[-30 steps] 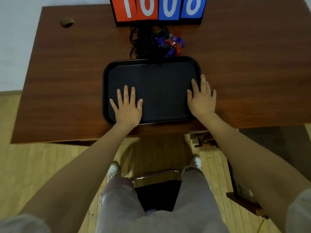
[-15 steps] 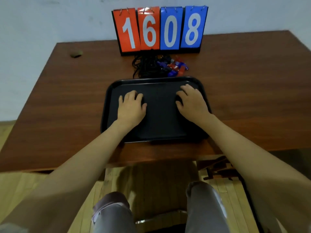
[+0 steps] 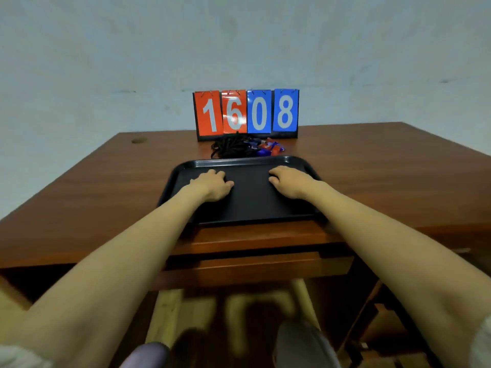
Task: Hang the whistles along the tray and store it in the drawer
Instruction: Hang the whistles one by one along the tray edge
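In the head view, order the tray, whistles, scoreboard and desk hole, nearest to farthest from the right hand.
1. tray, under the right hand.
2. whistles, just past the tray's far rim.
3. scoreboard, behind them.
4. desk hole, far left.

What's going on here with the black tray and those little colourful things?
A person has the left hand and right hand resting on the flat black plastic tray on the brown wooden desk. The red and blue whistles with black cords lie heaped behind it, before the red and blue number board. None hangs on the tray yet.
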Motion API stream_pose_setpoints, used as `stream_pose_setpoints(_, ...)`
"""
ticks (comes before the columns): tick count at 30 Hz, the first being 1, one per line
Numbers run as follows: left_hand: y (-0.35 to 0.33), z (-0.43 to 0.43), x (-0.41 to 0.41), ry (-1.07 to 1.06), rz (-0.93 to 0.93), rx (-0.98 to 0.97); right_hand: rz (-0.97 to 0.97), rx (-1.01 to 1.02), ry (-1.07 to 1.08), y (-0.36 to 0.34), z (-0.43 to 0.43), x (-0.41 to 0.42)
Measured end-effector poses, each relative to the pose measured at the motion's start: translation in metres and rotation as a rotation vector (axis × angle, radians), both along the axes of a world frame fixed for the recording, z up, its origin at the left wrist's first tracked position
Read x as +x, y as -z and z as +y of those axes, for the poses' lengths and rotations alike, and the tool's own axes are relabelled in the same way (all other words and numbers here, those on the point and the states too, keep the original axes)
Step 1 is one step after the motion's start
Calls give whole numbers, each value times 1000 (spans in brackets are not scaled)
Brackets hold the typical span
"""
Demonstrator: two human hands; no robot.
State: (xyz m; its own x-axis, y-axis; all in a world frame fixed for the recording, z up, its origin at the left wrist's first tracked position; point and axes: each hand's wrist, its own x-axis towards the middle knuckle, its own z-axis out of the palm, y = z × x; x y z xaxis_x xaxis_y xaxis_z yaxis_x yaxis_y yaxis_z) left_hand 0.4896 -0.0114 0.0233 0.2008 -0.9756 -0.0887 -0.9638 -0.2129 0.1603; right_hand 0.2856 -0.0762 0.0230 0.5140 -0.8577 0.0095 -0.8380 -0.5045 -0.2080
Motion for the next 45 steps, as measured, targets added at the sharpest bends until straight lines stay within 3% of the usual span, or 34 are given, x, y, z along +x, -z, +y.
stream_pose_setpoints(7, -11, 9, -11, 38, 2, -99, -15, 33, -7, -17, 8, -6)
stream_pose_setpoints(15, -32, -68, -3, 120, 61, -305, -194, -21, -28, -35, -73, 23)
stream_pose_setpoints(18, -27, -103, 6, 182, 72, -307, -219, -32, -66, -34, -105, 37)
stream_pose_setpoints(22, -25, -130, 14, 245, 64, -231, -107, 6, -71, -24, -138, 40)
stream_pose_setpoints(31, -13, -141, 41, 56, -217, -280, -180, -80, 30, -18, -144, 42)
stream_pose_setpoints(34, -16, -146, 36, 108, -31, -331, -181, -112, 151, -24, -143, 42)
stream_pose_setpoints(37, -19, -152, 11, 272, 92, -486, -78, 10, 241, -29, -143, 40)
stream_pose_setpoints(42, -6, -174, -19, 391, -185, -361, -83, 24, 234, -29, -140, 43)
stream_pose_setpoints(45, -8, -183, -27, 373, -226, -374, -95, 89, 232, -33, -138, 38)
